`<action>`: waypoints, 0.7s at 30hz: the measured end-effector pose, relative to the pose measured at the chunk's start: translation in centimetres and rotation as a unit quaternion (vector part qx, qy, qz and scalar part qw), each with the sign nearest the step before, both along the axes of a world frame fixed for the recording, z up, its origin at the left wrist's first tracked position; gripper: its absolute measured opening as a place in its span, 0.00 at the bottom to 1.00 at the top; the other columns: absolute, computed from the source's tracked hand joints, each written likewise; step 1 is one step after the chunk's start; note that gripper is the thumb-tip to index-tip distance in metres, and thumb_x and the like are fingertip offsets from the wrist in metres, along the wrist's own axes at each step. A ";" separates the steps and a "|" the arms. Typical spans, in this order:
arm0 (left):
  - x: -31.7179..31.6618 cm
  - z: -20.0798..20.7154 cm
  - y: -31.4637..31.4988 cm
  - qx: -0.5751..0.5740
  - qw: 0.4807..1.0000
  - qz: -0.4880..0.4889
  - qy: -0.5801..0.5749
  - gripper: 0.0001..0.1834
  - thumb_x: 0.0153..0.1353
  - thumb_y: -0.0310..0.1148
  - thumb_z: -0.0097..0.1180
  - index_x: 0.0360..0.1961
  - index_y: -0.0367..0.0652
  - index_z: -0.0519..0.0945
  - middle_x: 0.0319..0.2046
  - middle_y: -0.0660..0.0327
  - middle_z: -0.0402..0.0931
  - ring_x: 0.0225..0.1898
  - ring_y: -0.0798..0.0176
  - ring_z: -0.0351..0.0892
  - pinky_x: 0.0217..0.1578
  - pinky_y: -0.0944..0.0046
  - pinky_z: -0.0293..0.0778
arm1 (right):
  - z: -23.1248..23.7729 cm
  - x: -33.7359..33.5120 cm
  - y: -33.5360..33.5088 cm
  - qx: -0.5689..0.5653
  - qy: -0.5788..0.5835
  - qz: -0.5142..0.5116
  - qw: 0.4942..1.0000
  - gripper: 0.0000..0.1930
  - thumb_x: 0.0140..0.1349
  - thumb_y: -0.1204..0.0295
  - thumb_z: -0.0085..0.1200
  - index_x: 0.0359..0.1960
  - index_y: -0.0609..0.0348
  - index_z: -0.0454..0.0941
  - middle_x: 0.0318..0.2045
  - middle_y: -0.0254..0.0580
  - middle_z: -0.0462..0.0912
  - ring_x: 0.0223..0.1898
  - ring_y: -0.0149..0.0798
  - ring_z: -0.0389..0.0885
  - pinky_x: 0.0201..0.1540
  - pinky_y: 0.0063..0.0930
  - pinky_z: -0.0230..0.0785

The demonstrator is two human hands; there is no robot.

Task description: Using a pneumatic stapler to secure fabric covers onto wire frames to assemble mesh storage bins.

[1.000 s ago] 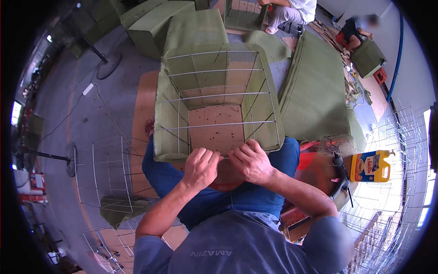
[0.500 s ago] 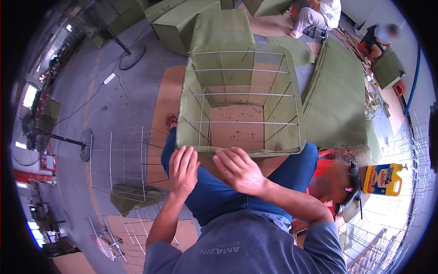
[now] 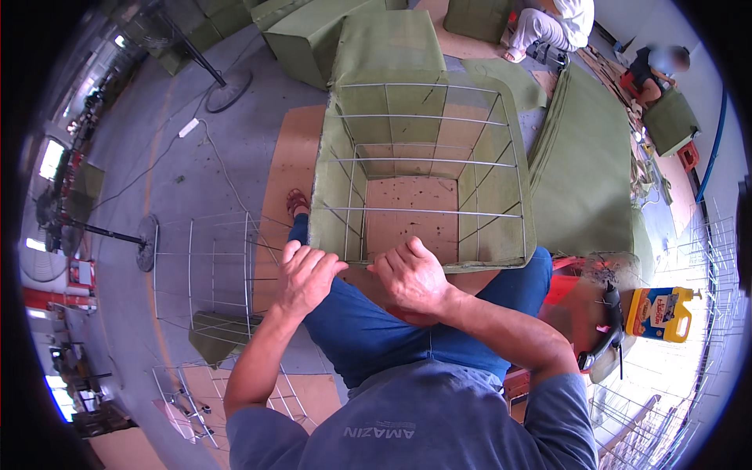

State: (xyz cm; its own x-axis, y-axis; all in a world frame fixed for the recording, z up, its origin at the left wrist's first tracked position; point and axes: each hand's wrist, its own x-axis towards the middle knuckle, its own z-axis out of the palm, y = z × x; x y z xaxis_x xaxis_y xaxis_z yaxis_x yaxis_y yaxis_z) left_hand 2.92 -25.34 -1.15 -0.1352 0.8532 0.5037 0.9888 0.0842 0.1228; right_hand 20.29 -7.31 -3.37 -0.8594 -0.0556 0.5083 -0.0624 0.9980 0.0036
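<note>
The basket (image 3: 489, 192) has dull green cloth walls on a silver wire frame, four thin wires (image 3: 423, 163) crossing its open top and a speckled brown panel (image 3: 411, 194) showing at the bottom. It sits before the person, its near edge over the thighs. The left hand (image 3: 307, 278) is bent at the near left corner, the right hand (image 3: 413, 278) at the middle of that edge; whether either pinches the cloth I cannot tell. Half a second ago both hands' fingers were straighter; now they are curled.
</note>
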 end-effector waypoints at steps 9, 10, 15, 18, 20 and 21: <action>-0.3 5.3 1.6 -0.145 0.987 -0.010 0.066 0.22 0.63 0.47 0.67 0.47 0.37 0.86 0.51 0.52 0.85 0.67 0.46 0.74 0.73 0.34 0.56 | 3.7 2.0 -1.0 -0.061 0.002 -0.124 0.990 0.35 0.72 0.46 0.53 0.59 0.73 0.75 0.50 0.66 0.84 0.55 0.58 0.84 0.80 0.64 0.42; 0.0 5.8 2.6 -0.142 0.987 -0.005 0.074 0.26 0.67 0.47 0.63 0.55 0.36 0.85 0.57 0.49 0.83 0.73 0.43 0.68 0.74 0.33 0.54 | 4.5 3.5 -1.0 -0.145 -0.029 -0.123 0.981 0.47 0.68 0.42 0.56 0.71 0.77 0.62 0.64 0.74 0.75 0.67 0.64 0.76 0.79 0.66 0.42; 0.7 8.3 15.8 -0.046 0.994 -0.085 -0.043 0.23 0.72 0.39 0.58 0.61 0.33 0.80 0.59 0.46 0.81 0.67 0.43 0.74 0.70 0.42 0.63 | 7.1 11.7 2.1 -0.186 0.061 -0.222 0.955 0.44 0.63 0.53 0.68 0.69 0.76 0.65 0.64 0.71 0.76 0.69 0.60 0.75 0.78 0.68 0.45; -1.8 2.4 25.3 -0.032 0.995 -0.058 -0.074 0.26 0.71 0.44 0.61 0.60 0.36 0.81 0.56 0.43 0.83 0.62 0.42 0.79 0.65 0.49 0.71 | 8.2 17.1 4.6 -0.175 0.039 -0.375 0.909 0.40 0.62 0.59 0.69 0.69 0.73 0.66 0.65 0.66 0.77 0.69 0.56 0.75 0.78 0.63 0.48; -1.7 1.0 29.8 -0.161 0.976 -0.035 -0.140 0.26 0.71 0.50 0.59 0.54 0.36 0.83 0.50 0.44 0.85 0.56 0.42 0.82 0.59 0.49 0.75 | 7.6 23.0 6.6 -0.134 0.042 -0.477 0.867 0.38 0.63 0.61 0.68 0.68 0.71 0.67 0.65 0.62 0.77 0.69 0.56 0.74 0.77 0.57 0.52; -1.8 1.1 30.8 -0.295 0.934 0.009 -0.201 0.28 0.72 0.55 0.57 0.48 0.36 0.85 0.44 0.44 0.87 0.49 0.43 0.86 0.54 0.49 0.79 | 6.7 25.9 7.5 -0.123 0.053 -0.520 0.844 0.37 0.63 0.61 0.67 0.68 0.70 0.68 0.65 0.61 0.78 0.69 0.56 0.74 0.76 0.55 0.54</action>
State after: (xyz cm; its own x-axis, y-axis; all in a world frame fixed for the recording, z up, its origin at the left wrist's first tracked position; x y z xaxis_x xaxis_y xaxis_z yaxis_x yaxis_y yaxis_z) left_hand 1.12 5.47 -0.06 -0.2297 0.9619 -0.1480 0.8707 0.2711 0.4104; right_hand 46.16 0.20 3.31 -0.3271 0.8186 0.4721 0.8353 0.4841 -0.2606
